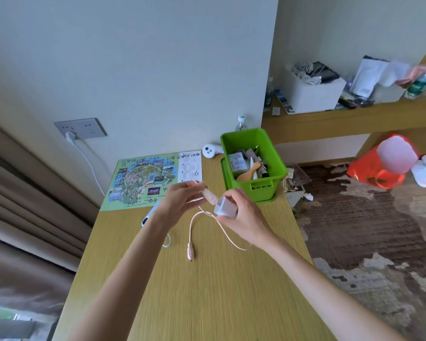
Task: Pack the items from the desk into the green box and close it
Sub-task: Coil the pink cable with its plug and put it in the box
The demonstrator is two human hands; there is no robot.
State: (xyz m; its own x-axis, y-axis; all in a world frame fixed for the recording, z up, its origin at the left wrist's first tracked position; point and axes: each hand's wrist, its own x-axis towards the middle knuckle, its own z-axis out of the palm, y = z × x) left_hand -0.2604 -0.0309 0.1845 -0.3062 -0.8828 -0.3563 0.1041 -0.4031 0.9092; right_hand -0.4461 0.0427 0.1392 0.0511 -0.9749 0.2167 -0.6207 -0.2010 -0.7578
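Above the middle of the wooden desk [207,279], my left hand [180,200] pinches the plug end of a pink cable [193,222]. My right hand [244,215] grips a white charger block [225,207] right beside that plug. The cable loops down to the desk, and its free connector lies there. The open green box [276,153] stands at the desk's far right, holding cards, a wooden spoon and other small items. Its green lid [223,166] seems to lie underneath it.
A colourful map sheet [145,180] lies at the far left of the desk. A blue-and-white object [148,216] shows under my left wrist. A white controller [209,150] sits by the wall. A plugged wall socket [80,127] is at left. Shelf clutter and a red bag [376,168] are at right.
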